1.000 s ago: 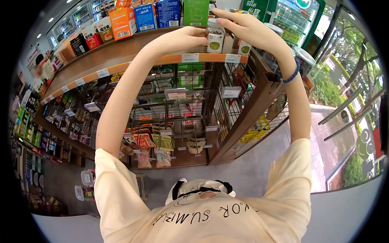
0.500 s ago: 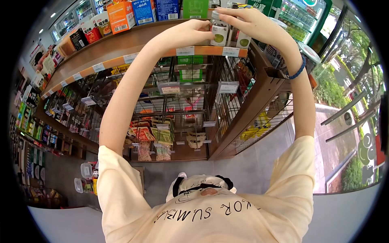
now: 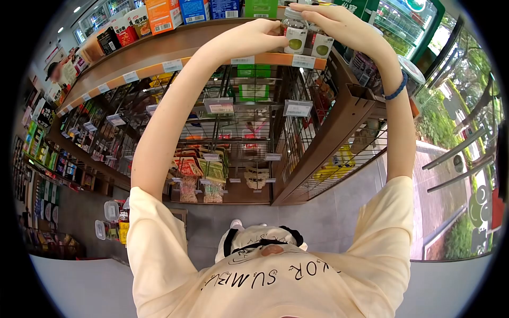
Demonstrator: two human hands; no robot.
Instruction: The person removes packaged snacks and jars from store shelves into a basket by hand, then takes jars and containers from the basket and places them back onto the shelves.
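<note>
A clear jar (image 3: 295, 38) with a pale lid and a white label showing a green round fruit stands at the shelf's front edge. My left hand (image 3: 257, 38) is curled against its left side, thumb at the label and fingertips partly hidden behind. Across the top of that jar lie the outstretched fingers of my right hand (image 3: 339, 25); its thumb is out of sight. Just right of it, below my right palm, is a second jar (image 3: 321, 46) with a similar label.
Colourful boxes (image 3: 163, 15) line the back of the wooden shelf (image 3: 212, 33). Price tags (image 3: 304, 61) run along its front edge. Wire racks below hold snack bags (image 3: 213, 170). A brown post (image 3: 339, 122) stands to the right, near glass. A person (image 3: 64, 73) is at far left.
The view has shifted slightly, so shelf and jars sit a little higher and farther right. Both hands remain at the jar, with the right fingers still over its top.
</note>
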